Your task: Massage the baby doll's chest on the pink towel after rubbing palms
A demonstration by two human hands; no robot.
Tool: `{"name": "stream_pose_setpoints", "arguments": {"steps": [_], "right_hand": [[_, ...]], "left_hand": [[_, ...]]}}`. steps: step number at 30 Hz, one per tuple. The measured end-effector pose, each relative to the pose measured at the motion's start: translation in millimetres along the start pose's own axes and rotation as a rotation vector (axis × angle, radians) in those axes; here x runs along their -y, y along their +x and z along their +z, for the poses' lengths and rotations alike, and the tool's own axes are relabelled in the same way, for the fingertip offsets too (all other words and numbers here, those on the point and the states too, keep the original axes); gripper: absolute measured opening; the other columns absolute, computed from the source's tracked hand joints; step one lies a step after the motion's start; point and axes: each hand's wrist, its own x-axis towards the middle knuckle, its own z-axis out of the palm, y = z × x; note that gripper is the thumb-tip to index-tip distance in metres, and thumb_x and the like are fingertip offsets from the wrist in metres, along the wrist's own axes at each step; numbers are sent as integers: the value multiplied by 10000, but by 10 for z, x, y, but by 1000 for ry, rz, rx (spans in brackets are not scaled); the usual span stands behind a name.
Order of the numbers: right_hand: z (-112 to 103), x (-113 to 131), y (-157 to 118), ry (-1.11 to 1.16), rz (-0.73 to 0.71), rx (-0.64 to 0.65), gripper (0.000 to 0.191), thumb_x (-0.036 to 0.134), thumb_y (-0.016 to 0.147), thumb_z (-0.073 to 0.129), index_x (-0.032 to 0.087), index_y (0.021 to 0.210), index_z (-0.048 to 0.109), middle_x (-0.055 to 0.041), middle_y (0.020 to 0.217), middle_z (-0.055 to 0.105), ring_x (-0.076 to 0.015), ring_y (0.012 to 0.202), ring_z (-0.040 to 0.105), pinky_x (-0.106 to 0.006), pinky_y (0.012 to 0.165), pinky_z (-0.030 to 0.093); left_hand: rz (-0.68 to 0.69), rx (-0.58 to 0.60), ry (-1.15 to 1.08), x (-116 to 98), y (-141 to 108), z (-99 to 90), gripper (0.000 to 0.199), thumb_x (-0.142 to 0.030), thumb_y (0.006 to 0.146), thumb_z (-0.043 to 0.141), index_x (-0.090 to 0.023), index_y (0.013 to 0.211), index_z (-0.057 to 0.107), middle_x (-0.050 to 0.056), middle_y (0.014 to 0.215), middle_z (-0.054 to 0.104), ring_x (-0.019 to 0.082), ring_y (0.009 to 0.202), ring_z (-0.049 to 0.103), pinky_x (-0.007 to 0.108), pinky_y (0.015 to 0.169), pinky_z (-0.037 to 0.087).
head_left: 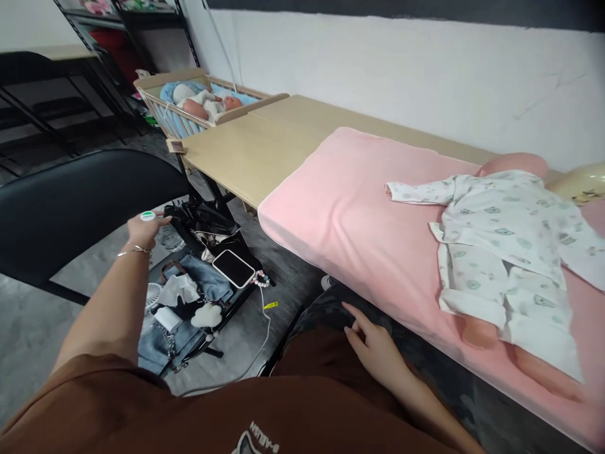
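Observation:
My left hand [145, 228] is stretched out beside the black chair back, a round white-and-green sticker on it. Its fingers are curled at the edge of a black bag [203, 224]; what they grip is hidden. Below lies a chair seat with a denim bag [210, 280], a phone [234, 268] with a bead strap, a white cloud-shaped charm [207, 315] and a small white fan [152, 295]. My right hand [375, 347] hovers over my lap, fingers apart and holding nothing. On the pink padded mat [331, 189] lies a doll in a white patterned outfit [505, 221].
The mat covers part of a wooden table [265, 142] against the wall. At its far end, a wooden crib [161, 107] holds another doll [203, 104]. A black chair [85, 202] stands at left. A white cable [265, 334] hangs from the seat toward me.

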Motion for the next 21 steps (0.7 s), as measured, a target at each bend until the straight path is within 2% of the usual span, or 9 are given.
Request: {"name": "stream_pose_setpoints", "arguments": {"steps": [4,7,10,16,19,21], "right_hand": [[12,36,32,-35,17,24,502,342,974,394,157,1412,552,-22,768,657,-220,703,654,-343,696,496],[8,41,38,-37,14,16,489,345,969,409,162,1386,588,-25,767,670,-213,692,654,-328,678,494],[-4,52,33,-41,13,11,470,345,965,422,161,1347,624,-39,800,694,-211,711,661,-320,674,493],[-3,51,33,-30,27,42,481,357,971,398,149,1337,630,-64,867,710,-230,780,665,-363,769,500],[18,17,42,-35,45,45,488,376,955,400,166,1321,646,-72,885,712,-242,806,670,-370,780,503],[28,-2,48,-29,54,46,494,383,947,397,167,1311,653,-79,899,713,-250,822,671,-380,790,503]], "left_hand": [[-83,-52,-87,202,68,208,535,-591,718,771,-135,730,491,-169,479,410,-12,667,384,142,696,332],[-127,-63,-100,321,147,282,473,-501,741,802,-125,777,517,-180,489,438,-16,688,400,128,718,338],[-158,-60,-90,437,217,293,404,-429,768,807,-117,810,554,-189,497,467,-22,694,413,119,721,332],[-158,-51,-69,595,295,285,330,-346,755,824,-129,904,624,-191,538,517,-18,710,446,114,703,341],[-161,-112,-28,596,339,301,274,-321,805,770,-122,908,614,-175,488,468,5,680,421,147,674,317],[-113,-106,3,575,345,302,257,-346,859,700,-116,886,589,-161,450,415,20,649,385,171,654,296]]}}
